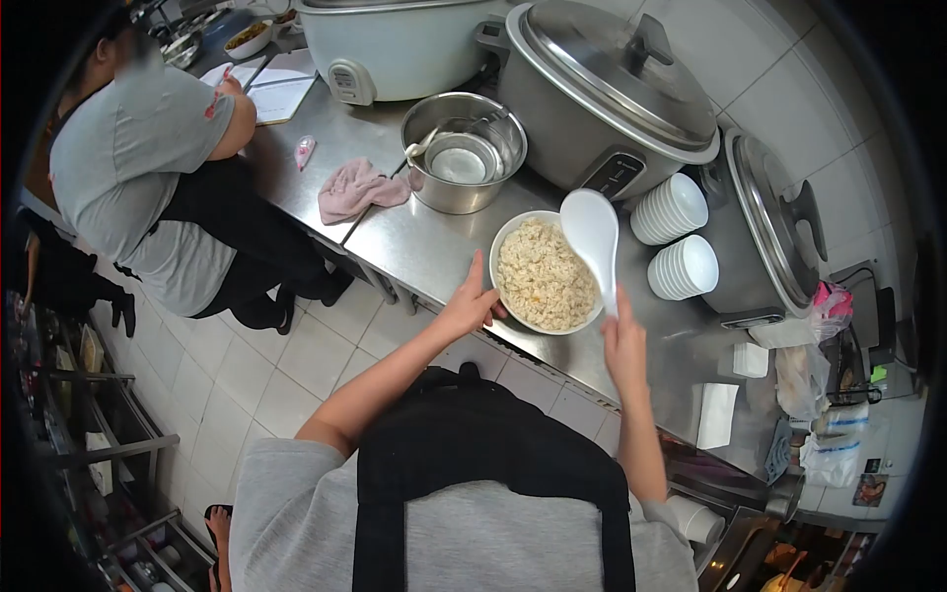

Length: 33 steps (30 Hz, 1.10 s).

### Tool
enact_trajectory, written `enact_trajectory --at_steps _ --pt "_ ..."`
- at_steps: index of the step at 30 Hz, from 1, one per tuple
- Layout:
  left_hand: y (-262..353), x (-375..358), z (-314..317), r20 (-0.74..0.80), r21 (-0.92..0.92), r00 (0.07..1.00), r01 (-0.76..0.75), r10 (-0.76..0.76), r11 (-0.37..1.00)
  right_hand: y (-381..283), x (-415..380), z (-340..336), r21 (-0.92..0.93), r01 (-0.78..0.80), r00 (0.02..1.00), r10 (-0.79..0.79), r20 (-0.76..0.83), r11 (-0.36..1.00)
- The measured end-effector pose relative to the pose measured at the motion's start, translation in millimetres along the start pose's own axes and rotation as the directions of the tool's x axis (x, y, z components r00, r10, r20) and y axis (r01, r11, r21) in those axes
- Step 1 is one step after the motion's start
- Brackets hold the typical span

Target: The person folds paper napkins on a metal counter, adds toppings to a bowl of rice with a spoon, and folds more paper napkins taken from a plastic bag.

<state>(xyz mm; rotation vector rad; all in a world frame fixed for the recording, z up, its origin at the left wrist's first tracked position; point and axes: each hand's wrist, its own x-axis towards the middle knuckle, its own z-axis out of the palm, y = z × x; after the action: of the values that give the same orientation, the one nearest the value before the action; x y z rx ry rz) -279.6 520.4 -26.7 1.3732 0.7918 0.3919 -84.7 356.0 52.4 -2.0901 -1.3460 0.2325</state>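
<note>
A white bowl (494, 278) heaped with cooked rice (546, 274) stands near the counter's front edge. Beside its left rim is my left hand (468, 308), index finger stretched out and the other fingertips right at the bowl's side. My right hand (624, 345) is closed around the handle of a white rice paddle (592, 235). The paddle's broad head points away from me and overlaps the bowl's right rim in this view.
Behind the bowl are a metal pot (464, 197) with a spoon in it, a pink cloth (358, 191) and large cookers (602, 89). Stacked white bowls (683, 267) stand to the right. On the left, a person (138, 148) leans over papers (281, 96).
</note>
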Motion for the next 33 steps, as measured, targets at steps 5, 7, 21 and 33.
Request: enact_trajectory --at_steps 5,7,21,33 --pt "10 -1 -2 0.07 0.04 0.998 0.001 -0.004 0.999 -18 -42 24 -0.218 -0.023 0.999 0.031 0.037 0.976" --pt "11 -1 -2 0.076 0.045 0.997 0.001 -0.004 0.999 -19 -46 23 -0.249 -0.004 0.998 0.019 0.059 0.968" --pt "15 -1 -7 0.054 0.072 0.997 -0.055 0.051 0.996 -26 -38 -4 -0.192 0.077 0.997 -0.079 -0.003 0.978" --pt "20 9 -10 0.049 0.15 0.998 -0.053 0.046 0.987 -21 43 -22 -0.667 0.288 0.958 -0.205 0.202 0.688"
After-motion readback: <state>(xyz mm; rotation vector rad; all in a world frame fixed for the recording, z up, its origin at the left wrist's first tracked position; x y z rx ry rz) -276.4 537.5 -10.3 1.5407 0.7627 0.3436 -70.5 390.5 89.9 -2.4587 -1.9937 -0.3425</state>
